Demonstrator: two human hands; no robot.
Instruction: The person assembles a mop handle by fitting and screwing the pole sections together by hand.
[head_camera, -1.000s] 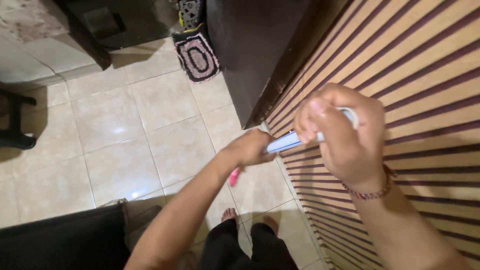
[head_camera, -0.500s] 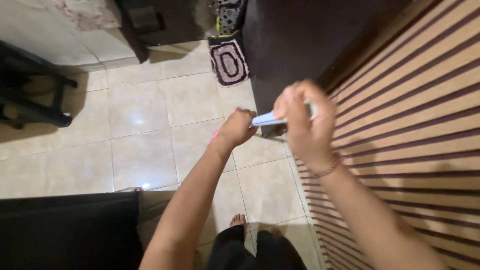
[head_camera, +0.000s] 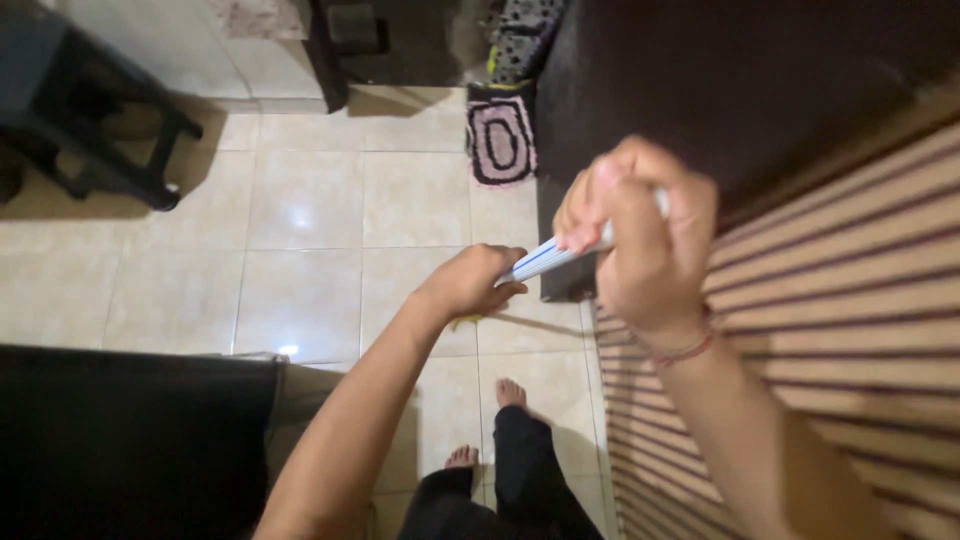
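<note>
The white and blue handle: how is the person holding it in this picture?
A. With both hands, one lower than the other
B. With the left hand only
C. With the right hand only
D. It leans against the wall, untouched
A: the right hand grips the white and blue handle near its top, and the left hand clasps it lower down.

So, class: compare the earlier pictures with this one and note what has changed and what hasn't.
The pink end seen below the left hand earlier is gone; a yellowish bit shows there now. One bare foot has stepped forward on the tiled floor. The view has swung, bringing the small rug nearer centre. Unchanged: both the left and the right hand grip the white, blue-lined handle beside the striped cloth.
</note>
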